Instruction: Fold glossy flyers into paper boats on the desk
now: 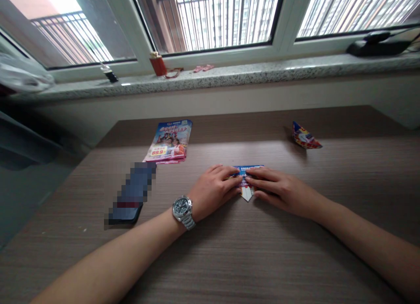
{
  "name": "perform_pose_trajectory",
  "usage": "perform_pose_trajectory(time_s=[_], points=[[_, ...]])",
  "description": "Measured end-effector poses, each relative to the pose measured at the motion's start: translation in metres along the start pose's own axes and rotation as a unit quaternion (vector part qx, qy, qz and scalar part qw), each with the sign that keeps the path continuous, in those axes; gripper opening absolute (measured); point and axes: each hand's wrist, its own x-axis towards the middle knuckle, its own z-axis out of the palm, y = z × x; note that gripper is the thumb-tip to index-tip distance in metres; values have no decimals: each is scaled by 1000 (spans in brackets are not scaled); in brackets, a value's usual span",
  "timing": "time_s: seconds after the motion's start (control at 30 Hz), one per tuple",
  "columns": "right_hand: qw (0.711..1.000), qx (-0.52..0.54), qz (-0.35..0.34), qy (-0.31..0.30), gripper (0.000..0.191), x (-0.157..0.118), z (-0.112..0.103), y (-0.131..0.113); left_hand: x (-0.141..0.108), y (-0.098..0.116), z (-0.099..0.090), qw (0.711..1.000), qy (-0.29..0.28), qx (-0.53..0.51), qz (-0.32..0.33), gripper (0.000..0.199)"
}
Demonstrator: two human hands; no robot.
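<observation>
Left grip: bare left hand [214,188], silver metal wristwatch with a dark dial [183,207] at the wrist; palm down, fingers extended and unclenched, fingertips laid on the paper.

Right grip: bare right hand [284,188]; palm down, fingers stretched out and loosely together, fingertips resting on the same sheet from the opposite side. Neither grip is clenched.

Item in hand: small folded piece of glossy printed paper, blue, multicoloured and white [247,193]. Lies flat on the brown wood-grain table [249,260], beneath and between the two sets of fingertips; a blue edge shows at the far side, a white point towards the person. Remainder covered by the fingers.

Also on the table: stack of colourful printed leaflets [170,140], beyond the left hand and to its left; dark rectangular object, pixelated [136,190], nearer than the leaflets; pointed folded-paper form, blue, red and yellow [305,138], beyond the right hand, standing apart.
</observation>
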Motion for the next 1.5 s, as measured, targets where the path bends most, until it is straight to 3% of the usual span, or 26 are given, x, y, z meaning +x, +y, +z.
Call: perform_pose_trajectory(time_s=[0.3, 0.43, 1.07, 1.5], points=[[1000, 3, 8, 4, 39, 2, -4, -5, -1, 2, 0, 1000, -17, -19, 1, 30], [999, -2, 33, 22, 47, 4, -3, -7, -1, 2, 0, 999, -23, -24, -2, 31], [999, -23, 28, -14, 54, 1, 2, 0, -2, 3, 3, 999, -12, -36, -31, 36], [998, -45, 35, -19, 48, 3, 2, -5, -1, 6, 1, 998, -12, -30, -45, 33]])
